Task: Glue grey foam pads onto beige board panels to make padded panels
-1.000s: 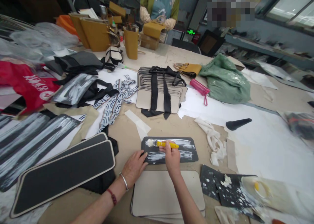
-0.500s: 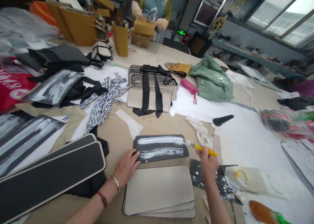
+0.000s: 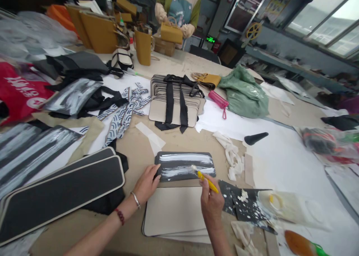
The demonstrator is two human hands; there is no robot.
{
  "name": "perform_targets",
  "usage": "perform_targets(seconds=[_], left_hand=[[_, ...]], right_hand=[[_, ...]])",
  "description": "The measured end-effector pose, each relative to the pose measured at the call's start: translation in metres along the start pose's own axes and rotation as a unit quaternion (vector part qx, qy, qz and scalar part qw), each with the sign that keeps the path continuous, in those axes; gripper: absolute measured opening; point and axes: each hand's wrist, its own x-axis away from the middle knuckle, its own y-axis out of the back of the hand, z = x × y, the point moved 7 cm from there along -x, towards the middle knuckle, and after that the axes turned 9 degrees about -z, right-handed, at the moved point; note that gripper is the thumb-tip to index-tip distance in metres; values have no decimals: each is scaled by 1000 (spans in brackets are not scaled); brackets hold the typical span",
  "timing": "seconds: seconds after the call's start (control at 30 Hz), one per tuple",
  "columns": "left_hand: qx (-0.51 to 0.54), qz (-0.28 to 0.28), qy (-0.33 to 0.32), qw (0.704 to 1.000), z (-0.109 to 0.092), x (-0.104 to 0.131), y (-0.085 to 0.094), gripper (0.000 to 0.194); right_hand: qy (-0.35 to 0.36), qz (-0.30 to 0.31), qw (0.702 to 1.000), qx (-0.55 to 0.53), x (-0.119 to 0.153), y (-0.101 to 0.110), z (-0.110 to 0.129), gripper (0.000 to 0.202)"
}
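Observation:
A dark rounded panel lies in front of me with two white streaks of what looks like glue along its length. At its left end, my left hand presses the edge with its fingers, the thumb apart from them. My right hand grips the yellow handle of a brush, whose white-coated bristles are over the lower streak. Just below, a stack of beige panels is partly covered by my right hand and forearm.
To the right lie a glue-spattered dark board and a translucent container on its side. Long black panels lie at left. Strapped beige panels stand further back. Across the table a person handles a yellow bag.
The brush in my right hand has moved left from the panel's right end to above its lower streak. My left hand keeps its place at the left edge.

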Motion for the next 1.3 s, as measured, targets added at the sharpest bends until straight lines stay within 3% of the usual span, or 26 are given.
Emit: perform_targets(seconds=[0.13, 0.27, 0.37, 0.57, 0.83, 0.97, 1.03, 1.17, 1.23, 1.3], left_hand=[[17, -15, 109, 994, 13, -15, -1, 43], [-4, 26, 163, 986, 24, -30, -9, 47], [-10, 35, 169, 985, 30, -38, -12, 47], [-19, 46, 140, 989, 33, -44, -13, 47], [-153, 89, 33, 984, 11, -46, -5, 52], [-96, 64, 17, 993, 6, -51, -1, 48], [-9, 34, 35, 999, 6, -54, 2, 41], [160, 51, 203, 965, 26, -53, -10, 29], [172, 60, 249, 951, 34, -53, -15, 25], [154, 52, 250, 954, 38, -57, -15, 17]], right_hand=[[-127, 13, 987, -98, -1, -22, -7, 38], [-319, 39, 909, -264, 20, -63, -28, 45], [-378, 32, 876, -298, 32, -77, -40, 46], [-385, 31, 876, -290, 33, -75, -43, 47], [-375, 30, 885, -275, 34, -75, -45, 49], [-383, 32, 884, -266, 35, -76, -47, 51], [-385, 34, 883, -267, 36, -76, -47, 52], [-387, 36, 880, -274, 36, -76, -45, 52], [-384, 34, 881, -275, 36, -76, -44, 52], [-380, 32, 884, -272, 35, -75, -44, 51]])
